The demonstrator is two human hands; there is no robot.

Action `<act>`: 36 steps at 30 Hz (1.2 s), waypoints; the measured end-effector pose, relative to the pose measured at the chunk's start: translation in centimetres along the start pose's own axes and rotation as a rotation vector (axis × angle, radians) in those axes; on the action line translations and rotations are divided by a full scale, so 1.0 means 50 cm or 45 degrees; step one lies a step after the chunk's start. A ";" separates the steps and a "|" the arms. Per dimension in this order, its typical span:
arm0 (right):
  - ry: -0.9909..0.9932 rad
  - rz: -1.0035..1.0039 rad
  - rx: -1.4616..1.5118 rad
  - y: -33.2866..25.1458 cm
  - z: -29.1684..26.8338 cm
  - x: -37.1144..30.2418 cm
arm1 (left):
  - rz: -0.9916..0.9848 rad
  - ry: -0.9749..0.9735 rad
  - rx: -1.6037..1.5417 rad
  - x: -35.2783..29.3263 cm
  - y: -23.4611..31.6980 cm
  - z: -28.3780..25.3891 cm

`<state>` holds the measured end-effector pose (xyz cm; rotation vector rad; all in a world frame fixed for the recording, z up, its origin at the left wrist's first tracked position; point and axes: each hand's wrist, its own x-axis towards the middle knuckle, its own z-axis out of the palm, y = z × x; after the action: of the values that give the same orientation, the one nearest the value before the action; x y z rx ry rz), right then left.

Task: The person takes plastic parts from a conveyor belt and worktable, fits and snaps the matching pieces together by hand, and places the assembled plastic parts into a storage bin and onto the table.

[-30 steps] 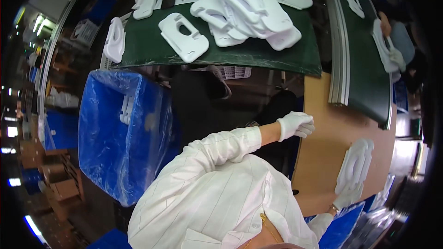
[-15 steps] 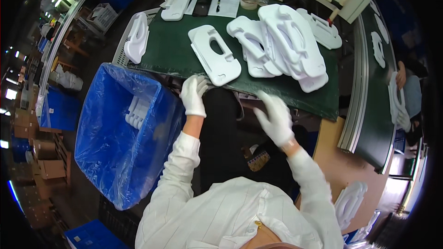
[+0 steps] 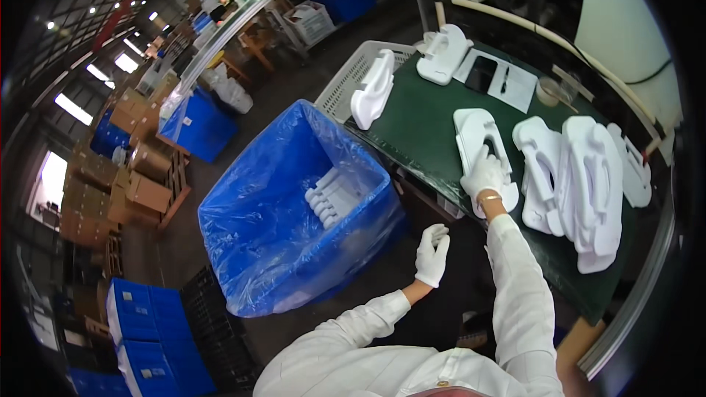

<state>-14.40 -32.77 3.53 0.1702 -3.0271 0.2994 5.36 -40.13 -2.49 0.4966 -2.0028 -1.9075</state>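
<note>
My right hand, in a white glove, lies on the near part of a white plastic panel with an oval opening. Its index finger stretches toward that opening and the fingers look apart; no firm grip shows. In a matching glove, my left hand hovers off the table's near edge, right of a lined blue bin. The left fingers are extended, thumb apart, with nothing in them. Several similar white panels lie stacked right of my right hand.
A few white pieces rest inside the bin. On the green table are a phone, a pen, paper, a tape roll and another white panel. One panel leans at a pale crate. Cartons stand left.
My view has swung left, bringing the bin nearer the middle. My right hand has moved left onto the single panel. My left hand has drawn back from the table's edge.
</note>
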 end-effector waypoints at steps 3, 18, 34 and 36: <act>-0.059 -0.071 0.176 0.005 -0.025 -0.025 | 0.013 0.038 0.022 0.006 -0.004 -0.017; -0.827 0.056 1.832 0.318 -0.326 -0.566 | 1.916 -1.029 0.647 -0.031 0.307 0.082; 0.235 0.361 1.517 0.446 -0.343 -0.732 | 1.067 -1.538 0.995 -0.097 0.317 0.150; 0.380 0.488 1.600 0.441 -0.385 -0.731 | 0.356 -1.588 0.717 -0.087 0.327 0.137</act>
<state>20.71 -3.74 14.29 -0.3454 -2.1041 1.9537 5.60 -31.35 13.49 -1.1118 -3.0876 -1.5237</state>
